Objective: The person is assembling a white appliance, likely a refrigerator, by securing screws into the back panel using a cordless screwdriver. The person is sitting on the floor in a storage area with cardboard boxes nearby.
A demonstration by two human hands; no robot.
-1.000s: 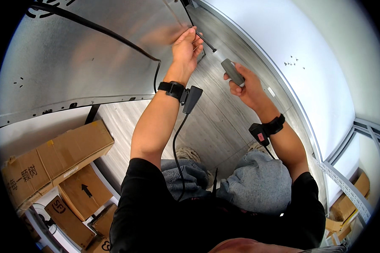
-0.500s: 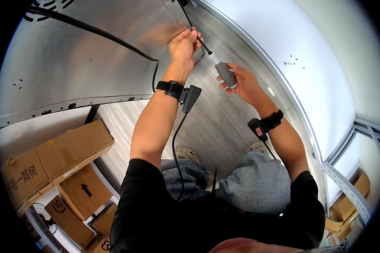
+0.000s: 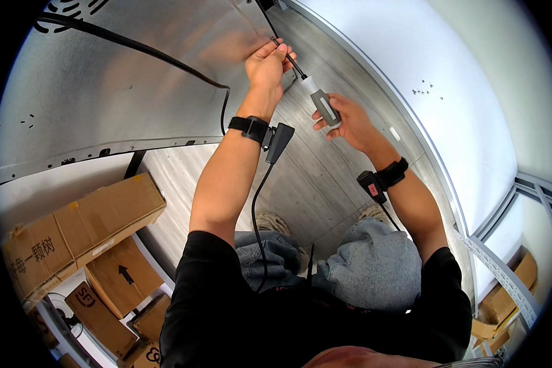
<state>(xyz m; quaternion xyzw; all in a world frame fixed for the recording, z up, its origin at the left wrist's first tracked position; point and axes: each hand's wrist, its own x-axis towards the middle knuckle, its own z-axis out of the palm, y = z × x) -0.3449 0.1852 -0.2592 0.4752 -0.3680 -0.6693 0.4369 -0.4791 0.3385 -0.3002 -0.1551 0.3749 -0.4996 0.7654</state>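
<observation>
The right hand (image 3: 348, 121) grasps the light-looking, stiff screwdriver (image 3: 311, 85) by its handle (image 3: 325, 107), the best hold; the left hand (image 3: 267, 67) pinches its shaft (image 3: 297, 68)

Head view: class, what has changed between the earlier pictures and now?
The right hand has moved a little left with the screwdriver, whose handle has turned so a pale strip shows. Nothing was let go. The left hand stays by the screwdriver's tip; the metal panel, black cable and cardboard boxes look unchanged.
</observation>
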